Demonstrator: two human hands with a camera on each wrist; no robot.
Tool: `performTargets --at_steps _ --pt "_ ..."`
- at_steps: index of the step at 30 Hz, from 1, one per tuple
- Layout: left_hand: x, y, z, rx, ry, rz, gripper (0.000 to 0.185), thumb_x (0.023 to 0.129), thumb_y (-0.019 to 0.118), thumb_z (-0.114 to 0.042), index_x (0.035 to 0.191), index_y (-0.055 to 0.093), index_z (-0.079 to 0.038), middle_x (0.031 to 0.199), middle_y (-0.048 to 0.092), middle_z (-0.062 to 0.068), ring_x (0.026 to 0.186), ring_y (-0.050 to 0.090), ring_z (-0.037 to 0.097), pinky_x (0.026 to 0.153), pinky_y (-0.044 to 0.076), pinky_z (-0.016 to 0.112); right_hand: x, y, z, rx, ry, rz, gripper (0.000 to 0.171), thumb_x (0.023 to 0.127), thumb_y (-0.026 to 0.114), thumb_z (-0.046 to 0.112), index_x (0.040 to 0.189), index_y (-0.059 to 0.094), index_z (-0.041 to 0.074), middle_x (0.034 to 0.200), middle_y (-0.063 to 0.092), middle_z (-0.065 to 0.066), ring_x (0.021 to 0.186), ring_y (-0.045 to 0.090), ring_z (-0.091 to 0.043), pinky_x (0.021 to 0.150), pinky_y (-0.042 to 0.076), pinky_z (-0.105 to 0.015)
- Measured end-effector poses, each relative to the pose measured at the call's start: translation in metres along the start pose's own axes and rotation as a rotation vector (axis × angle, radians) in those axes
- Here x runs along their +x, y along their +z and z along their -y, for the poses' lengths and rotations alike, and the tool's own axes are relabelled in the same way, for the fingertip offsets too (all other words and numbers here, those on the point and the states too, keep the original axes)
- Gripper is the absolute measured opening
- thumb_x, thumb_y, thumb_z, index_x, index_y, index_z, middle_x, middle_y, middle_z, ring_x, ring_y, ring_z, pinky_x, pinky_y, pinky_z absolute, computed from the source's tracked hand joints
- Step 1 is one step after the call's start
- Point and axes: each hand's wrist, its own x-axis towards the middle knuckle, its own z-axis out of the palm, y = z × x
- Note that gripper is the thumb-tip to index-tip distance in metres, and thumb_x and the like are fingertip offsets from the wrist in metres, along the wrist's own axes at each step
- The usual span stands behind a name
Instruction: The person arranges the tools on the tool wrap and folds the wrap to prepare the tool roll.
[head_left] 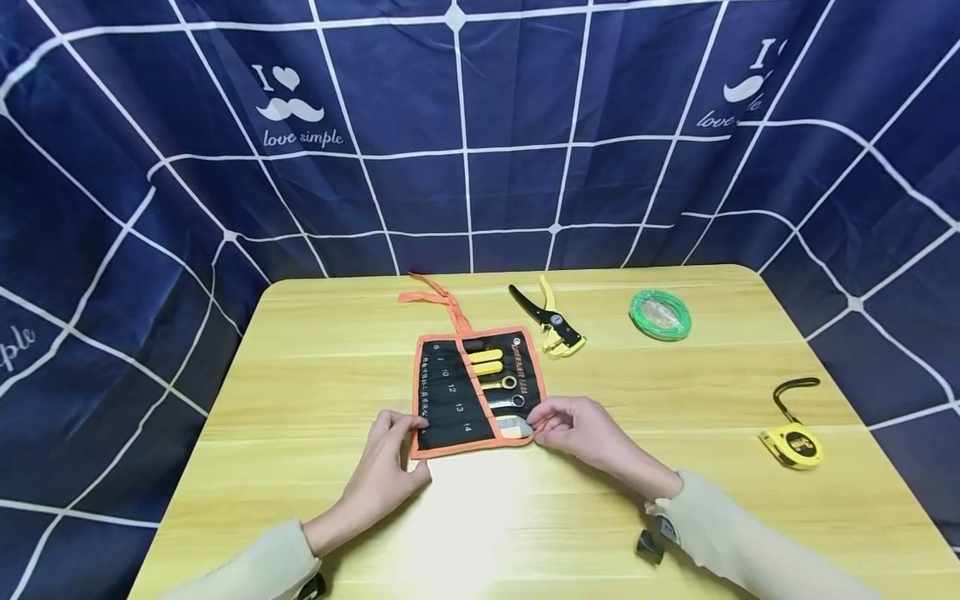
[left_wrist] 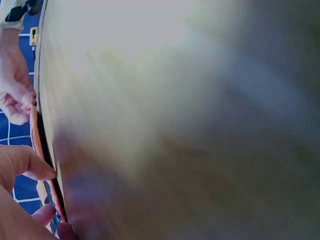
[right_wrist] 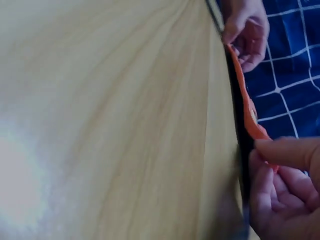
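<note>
A black tool roll (head_left: 446, 417) with orange trim lies unfolded on the table, numbers printed down its pocket panel. Its slots hold yellow-handled tools (head_left: 487, 367), a ratchet wrench (head_left: 508, 382), another wrench (head_left: 517, 401) and a pale-bladed tool (head_left: 513, 427). My left hand (head_left: 386, 467) holds the roll's near left corner, fingertips over the side edge and thumb by the bottom trim. At the near right corner my right hand (head_left: 577, 429) pinches the orange edge between thumb and fingers. In the right wrist view, orange trim (right_wrist: 255, 130) runs between both hands.
Behind the roll lie its orange ties (head_left: 442, 296). Yellow-and-black wire strippers (head_left: 553, 321) rest to their right, then a green wire coil (head_left: 660, 315). A yellow tape measure (head_left: 793, 444) with a black strap sits far right. Blue checked curtains (head_left: 510, 192) surround the wooden table (head_left: 315, 358).
</note>
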Motion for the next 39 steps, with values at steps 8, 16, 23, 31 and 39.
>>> performTargets --at_steps 8,16,23,31,39 --pt "0.006 -0.001 0.007 -0.067 0.021 -0.037 0.026 0.088 0.083 -0.002 0.113 0.082 -0.010 0.109 0.059 -0.003 0.098 0.052 0.019 0.086 0.047 0.038 0.007 -0.002 -0.001 0.192 0.128 -0.094 0.014 0.098 0.079 0.002 0.110 0.077 -0.004 0.093 0.077 -0.010 0.080 0.072 -0.019 0.072 0.059 -0.026" --pt "0.021 -0.012 0.012 -0.132 0.000 0.001 0.006 0.101 0.080 -0.012 0.098 0.084 -0.009 0.091 0.063 -0.007 0.081 0.055 0.013 0.073 0.045 0.029 0.018 -0.005 0.005 0.130 0.107 -0.142 0.020 0.102 0.078 0.009 0.118 0.074 -0.002 0.088 0.073 -0.007 0.073 0.067 -0.016 0.060 0.051 -0.024" --pt "0.041 -0.020 0.017 -0.110 -0.094 0.113 0.032 0.108 0.072 -0.023 0.077 0.071 -0.014 0.065 0.054 -0.007 0.059 0.047 0.012 0.055 0.038 0.027 0.024 0.001 0.015 -0.351 -0.179 -0.196 0.045 0.091 0.084 -0.004 0.134 0.077 0.010 0.106 0.067 -0.002 0.077 0.056 -0.014 0.069 0.049 -0.029" --pt "0.053 -0.014 0.036 -0.120 -0.076 0.169 0.050 0.109 0.067 -0.043 0.064 0.067 -0.021 0.051 0.047 -0.008 0.044 0.038 0.010 0.044 0.030 0.030 0.032 0.002 0.020 -0.464 -0.192 -0.059 0.056 0.087 0.091 0.007 0.140 0.073 0.010 0.139 0.063 -0.009 0.123 0.062 -0.030 0.105 0.051 -0.054" --pt "0.048 -0.020 0.014 -0.107 -0.121 0.148 0.042 0.105 0.069 -0.031 0.065 0.065 -0.018 0.058 0.052 -0.006 0.050 0.041 0.011 0.050 0.032 0.031 0.038 -0.001 0.012 -0.502 -0.227 -0.003 0.044 0.087 0.092 0.006 0.126 0.075 0.014 0.121 0.067 -0.001 0.113 0.065 -0.024 0.100 0.053 -0.051"
